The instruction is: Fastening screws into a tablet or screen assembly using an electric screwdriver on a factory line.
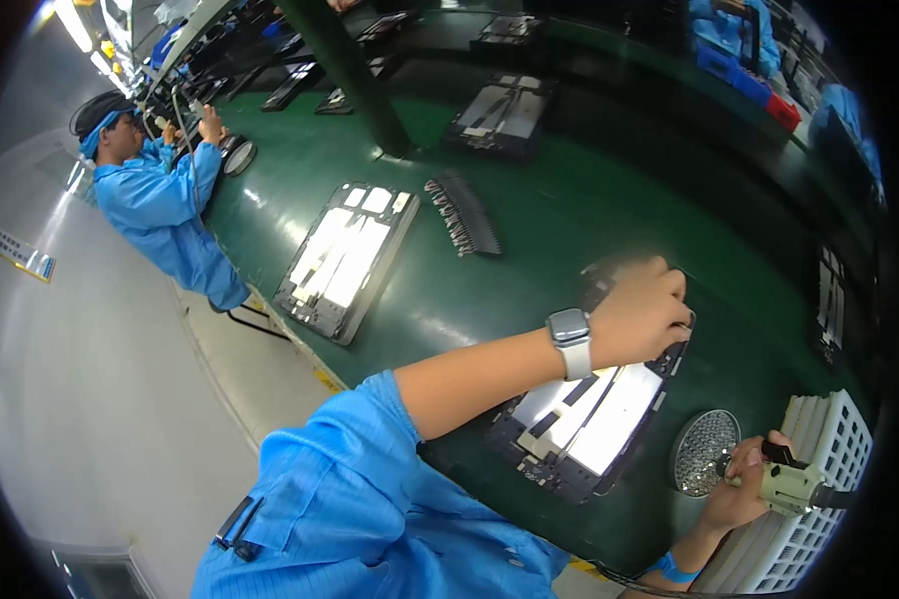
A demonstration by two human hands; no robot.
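Note:
An opened tablet with bright silver battery panels and a dark frame lies on the green bench in front of me. My left hand, with a watch on its wrist, is over the tablet's far end. Its fingers are curled together near the far right edge, and what they pinch, if anything, is hidden. Lower right, my right hand grips a pale green electric screwdriver. The driver's front end points into a round dish of small metal screws. A blue band circles my right wrist.
A second opened tablet lies to the left, beside a black comb-like strip. Another opened tablet lies farther back. A green post rises from the bench. White perforated trays stand at right. A co-worker sits far left.

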